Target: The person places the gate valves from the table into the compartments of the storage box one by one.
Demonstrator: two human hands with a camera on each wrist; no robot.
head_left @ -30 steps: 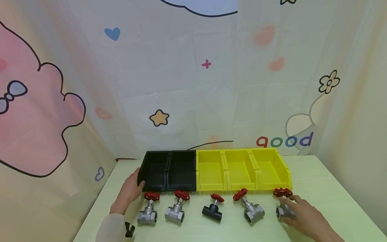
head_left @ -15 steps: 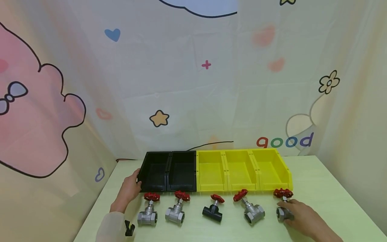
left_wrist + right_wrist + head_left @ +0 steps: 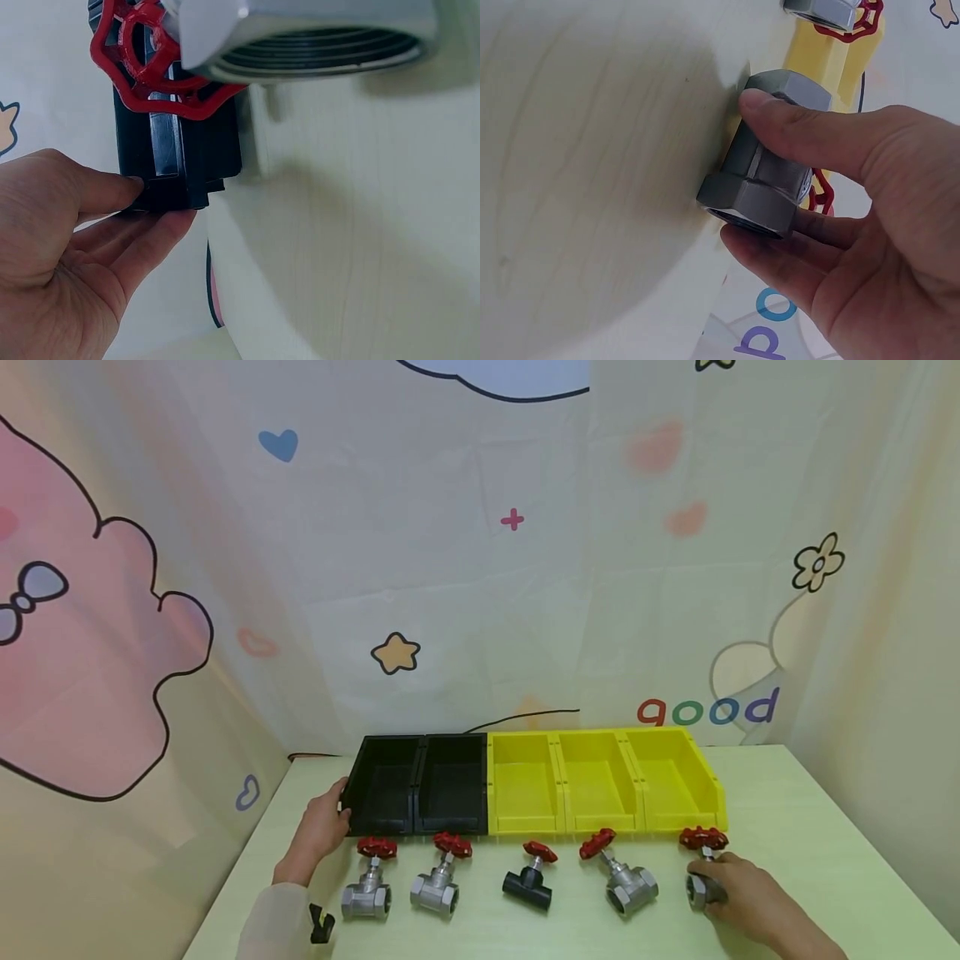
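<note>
My left hand (image 3: 318, 827) holds the outer wall of the leftmost black bin (image 3: 382, 822), the thumb at the rim and the fingers outside, as the left wrist view shows. My right hand (image 3: 750, 897) grips the body of the rightmost steel valve (image 3: 769, 161), thumb at one hexagonal end and fingers at the other. That valve's red handwheel (image 3: 702, 837) points toward the bins. Left of it, in a row, lie another steel valve (image 3: 630, 889), a small black valve (image 3: 527, 887) and two steel valves (image 3: 435, 890) (image 3: 366, 900), all with red handwheels.
Joined in a row behind the valves stand two black bins and three yellow bins (image 3: 525, 824). A small black clip-like piece (image 3: 322, 927) lies by the left sleeve (image 3: 273, 922). A printed curtain (image 3: 450, 568) hangs behind the pale table (image 3: 570, 939).
My right hand has drawn its fingers in and taken hold of the rightmost valve. The left thumb has shifted slightly outward on the black bin. The other valves stay put.
</note>
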